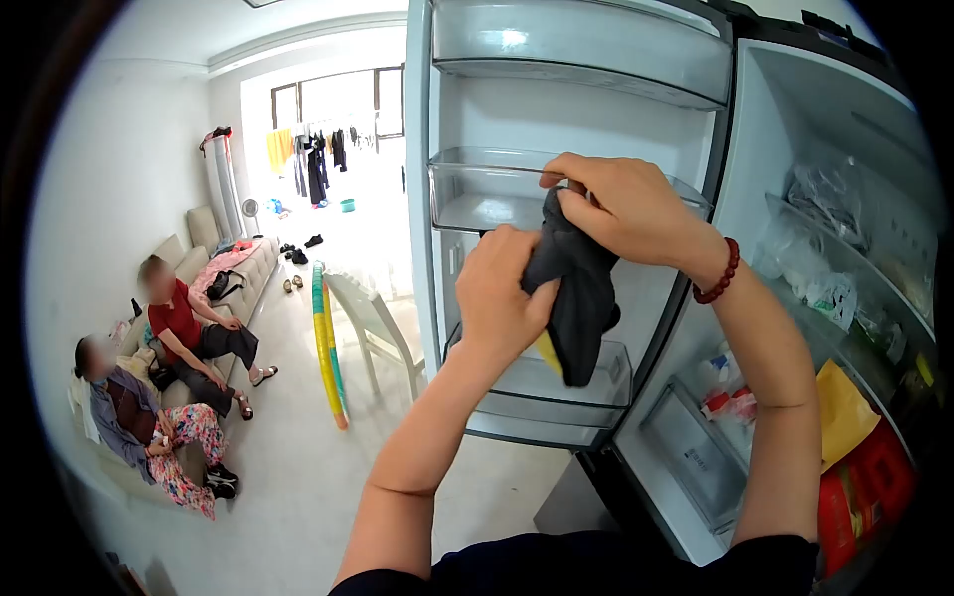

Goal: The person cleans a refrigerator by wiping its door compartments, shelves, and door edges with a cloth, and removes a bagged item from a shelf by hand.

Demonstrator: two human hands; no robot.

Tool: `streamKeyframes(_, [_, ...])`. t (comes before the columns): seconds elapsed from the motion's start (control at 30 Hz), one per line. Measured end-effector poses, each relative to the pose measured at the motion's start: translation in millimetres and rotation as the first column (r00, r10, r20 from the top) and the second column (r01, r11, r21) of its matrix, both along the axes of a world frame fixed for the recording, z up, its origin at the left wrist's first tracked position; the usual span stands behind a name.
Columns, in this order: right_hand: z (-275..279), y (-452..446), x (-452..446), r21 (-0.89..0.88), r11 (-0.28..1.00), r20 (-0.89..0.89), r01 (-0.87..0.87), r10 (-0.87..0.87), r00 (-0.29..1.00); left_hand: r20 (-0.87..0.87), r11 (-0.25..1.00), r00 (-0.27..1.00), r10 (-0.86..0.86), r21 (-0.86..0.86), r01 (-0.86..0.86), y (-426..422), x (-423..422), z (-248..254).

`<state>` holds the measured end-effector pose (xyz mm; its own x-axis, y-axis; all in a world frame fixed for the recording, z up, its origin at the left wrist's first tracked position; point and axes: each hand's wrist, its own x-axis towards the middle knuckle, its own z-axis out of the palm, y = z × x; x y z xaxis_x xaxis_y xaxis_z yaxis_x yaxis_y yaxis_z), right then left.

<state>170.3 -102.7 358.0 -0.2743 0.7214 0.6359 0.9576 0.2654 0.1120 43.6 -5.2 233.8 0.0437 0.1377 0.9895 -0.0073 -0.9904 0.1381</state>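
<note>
From the lower middle of the frame the left forearm rises, angled to the right, and the left hand [505, 293] is closed on the side of a dark grey cloth [579, 308], its thumb across the fabric. The right forearm comes up from the lower right, a dark red beaded bracelet [732, 273] at the wrist; the right hand [626, 209] reaches leftward, higher than the left, fingers curled, gripping the cloth's top. The cloth hangs below the right hand and to the right of the left, with a bit of yellow at its lower left edge. Behind it stands the open fridge door [576, 124]; whether the right fingertips touch the middle door shelf [482, 204], I cannot tell. Farther off, left of the door, is a pale chair [368, 323]. Two people [184, 333] sit on the sofa [253, 263] at the left, and clothes [316, 164] hang at the upper left.
</note>
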Motion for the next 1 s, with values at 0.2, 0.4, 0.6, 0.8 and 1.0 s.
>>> streamKeyframes(0.2, [-36,-38,-34,0.109,0.888,0.098,-0.447,0.438,0.894,0.314,0.920,0.903,-0.293,-0.164,0.355,-14,-22,-1])
streamKeyframes(0.4, [-2,-49,-17,0.183,0.893,0.072,-0.412,0.406,0.911,0.145,0.779,0.785,-0.602,-0.110,0.617,-5,-39,0])
streamKeyframes(0.6, [34,-12,-18,0.603,0.784,0.561,-0.151,-0.282,0.778,0.440,0.726,0.838,-0.321,-0.454,0.517,44,-24,-9])
streamKeyframes(0.8, [58,53,-18,-0.571,0.817,-0.276,-0.076,-0.104,0.955,0.354,0.787,0.883,-0.308,-0.427,0.446,40,-14,-7])
streamKeyframes(1.0, [53,71,-46,-0.685,0.666,-0.537,-0.296,-0.186,0.823,0.322,0.864,0.904,-0.281,-0.325,0.385,44,-5,-13])
